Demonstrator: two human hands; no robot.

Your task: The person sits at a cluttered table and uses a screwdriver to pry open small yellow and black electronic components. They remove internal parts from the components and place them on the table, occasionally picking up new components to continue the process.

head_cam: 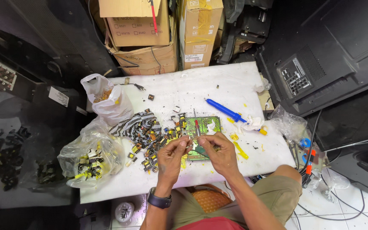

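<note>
The person's left hand (172, 152) and right hand (219, 150) meet over a green circuit board (202, 133) that lies flat on the white bench (218, 81). The fingers of both hands are pinched together around something small between them; it is too small to tell what. A thin red-handled tool (196, 126) rests on the board just beyond the fingers, its tip pointing away from them.

Just to the left of the fingers is a loose heap of small yellow-and-black parts (150, 142), and further left a clear bag (91, 158) holds more of the same. Beyond and to the right of the fingers lies a blue pump tool (223, 110), next to crumpled white tissue (253, 123).

The likely trouble is the small piece slipping out of the pinch, since the grip looks like fingertips only. It would fall among the heap or off the near edge of the bench onto the person's lap and be hard to find. A wrist brushing sideways could also scatter the heap, or knock the red-handled tool off the board.
</note>
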